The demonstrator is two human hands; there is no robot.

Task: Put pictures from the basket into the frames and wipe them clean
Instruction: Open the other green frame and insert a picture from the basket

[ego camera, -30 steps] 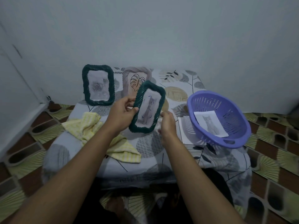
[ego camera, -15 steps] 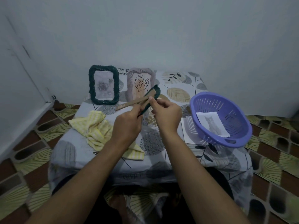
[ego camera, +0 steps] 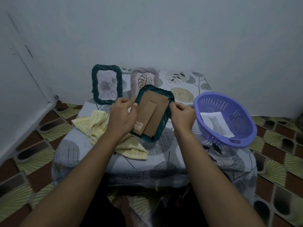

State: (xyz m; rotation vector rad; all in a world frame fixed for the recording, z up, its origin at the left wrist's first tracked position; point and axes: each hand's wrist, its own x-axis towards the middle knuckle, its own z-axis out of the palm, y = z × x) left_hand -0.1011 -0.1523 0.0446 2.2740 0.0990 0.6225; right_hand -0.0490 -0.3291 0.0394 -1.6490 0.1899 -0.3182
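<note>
both hands — left hand [ego camera: 122, 117], right hand [ego camera: 182, 114] — pinch the dark green woven-rim picture frame [ego camera: 153, 113] above the table, cardboard back up | looks light, stiff; glass probably fragile, so hold the rims

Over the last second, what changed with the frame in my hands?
The green frame was flipped: its cat picture faced you, now its cardboard back does. Left hand and right hand both kept hold. The yellow cloth, purple basket and two standing frames stayed put.
</note>
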